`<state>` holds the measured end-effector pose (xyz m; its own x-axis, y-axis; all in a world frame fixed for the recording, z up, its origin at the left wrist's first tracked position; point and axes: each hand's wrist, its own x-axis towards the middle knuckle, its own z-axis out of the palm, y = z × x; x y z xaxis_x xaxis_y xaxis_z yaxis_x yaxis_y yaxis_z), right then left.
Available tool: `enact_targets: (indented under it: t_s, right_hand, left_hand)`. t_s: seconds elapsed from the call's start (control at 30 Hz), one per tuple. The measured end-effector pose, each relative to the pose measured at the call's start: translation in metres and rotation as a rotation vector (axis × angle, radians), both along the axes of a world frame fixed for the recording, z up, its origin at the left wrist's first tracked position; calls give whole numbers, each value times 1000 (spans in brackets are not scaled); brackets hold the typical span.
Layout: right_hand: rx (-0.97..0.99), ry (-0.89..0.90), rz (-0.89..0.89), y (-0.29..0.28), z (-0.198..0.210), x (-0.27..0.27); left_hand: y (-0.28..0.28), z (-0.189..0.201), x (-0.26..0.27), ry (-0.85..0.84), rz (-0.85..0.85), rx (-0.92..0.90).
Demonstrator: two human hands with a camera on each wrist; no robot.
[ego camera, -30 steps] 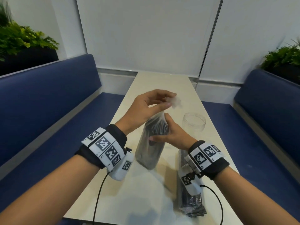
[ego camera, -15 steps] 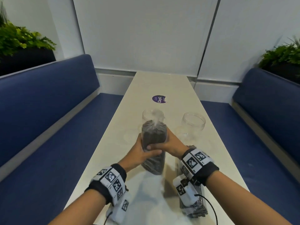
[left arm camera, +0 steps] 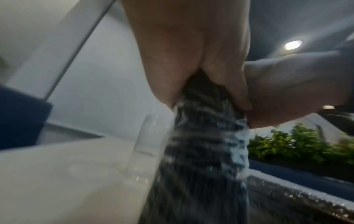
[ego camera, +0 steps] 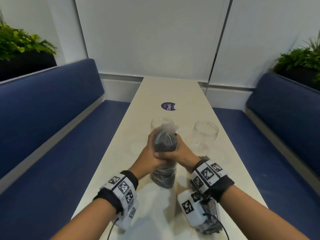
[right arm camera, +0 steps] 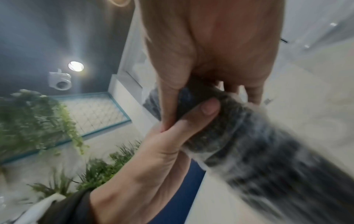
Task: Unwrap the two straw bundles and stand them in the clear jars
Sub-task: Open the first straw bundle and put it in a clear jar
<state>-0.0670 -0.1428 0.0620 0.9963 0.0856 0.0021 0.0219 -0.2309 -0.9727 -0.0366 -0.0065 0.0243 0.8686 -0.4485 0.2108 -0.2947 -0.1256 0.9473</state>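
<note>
A bundle of black straws (ego camera: 164,144) in a clear plastic wrap stands upright on the table (ego camera: 194,94). Both hands hold it around its middle: my left hand (ego camera: 149,154) grips from the left, my right hand (ego camera: 180,151) from the right, thumbs meeting in front. The wrap's loose top (ego camera: 167,128) sticks up above the straws. The wrist views show the same bundle (left arm camera: 201,151) (right arm camera: 249,144), blurred, with fingers wrapped around it. A second wrapped bundle (ego camera: 210,220) lies flat under my right wrist. Two clear jars stand behind: one (ego camera: 161,121) just beyond the bundle, one (ego camera: 206,131) to the right.
A purple round sticker (ego camera: 168,106) sits on the table farther back. Blue benches (ego camera: 52,118) run along both sides, with plants (ego camera: 20,40) behind them. A white wall closes the far end.
My left hand let go of the wrap's top and came down to grip the bundle's side. Both hands have since shifted slightly up the bundle, and the wrap's top looks looser.
</note>
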Motion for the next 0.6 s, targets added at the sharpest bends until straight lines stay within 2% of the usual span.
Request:
enact_targets:
  t_s: [0.07, 0.17, 0.2, 0.3, 0.37, 0.43, 0.6]
  right_hand:
    - [-78, 112, -7, 1, -16, 0]
    - [-212, 271, 109, -19, -72, 23]
    - [-221, 294, 110, -22, -76, 26]
    - [-155, 261, -2, -10, -27, 3]
    - [-97, 203, -52, -7, -14, 0]
    - [-66, 167, -52, -4, -16, -2]
    - [-130, 254, -51, 7, -43, -3]
  left_hand:
    - [-4, -13, -2, 24, 16, 97]
    - [-3, -32, -1, 120, -36, 177]
    - [-2, -34, 1, 130, -53, 192]
    - [4, -24, 4, 170, -83, 182]
    - [7, -15, 4, 157, -50, 118]
    - [6, -13, 4, 134, -38, 85]
    - [-4, -34, 0, 206, 4, 161]
